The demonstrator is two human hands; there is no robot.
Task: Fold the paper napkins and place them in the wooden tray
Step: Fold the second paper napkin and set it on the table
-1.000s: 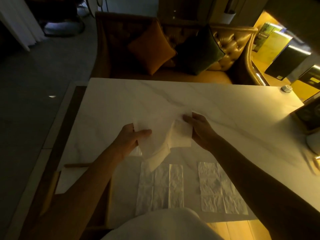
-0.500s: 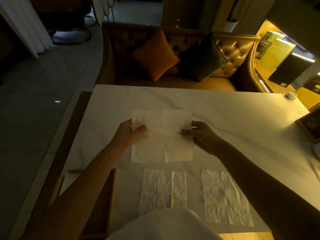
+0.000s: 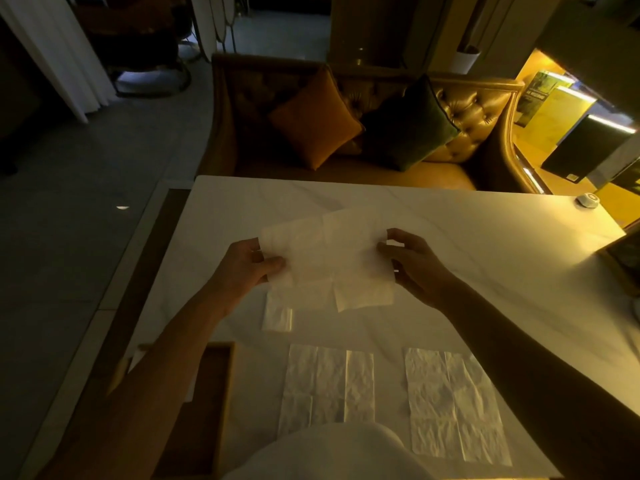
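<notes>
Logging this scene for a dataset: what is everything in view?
table: 1, white marble, centre
held napkin: 1, white, above table
flat napkins: 2, white, near table edge
tray: 1, wooden, table's near left
sofa: 1, tan, behind table
cushions: 2, orange and dark green, on sofa
round object: 1, white, far right table corner
left hand: 1, pinches napkin's left edge
right hand: 1, pinches napkin's right edge

A lounge or restaurant is suggested: a tufted leather sofa with an orange cushion and a dark green cushion is set beyond the gripped napkin, a marble-topped table is spread beneath it, and lit booklets are displayed to its right.
</notes>
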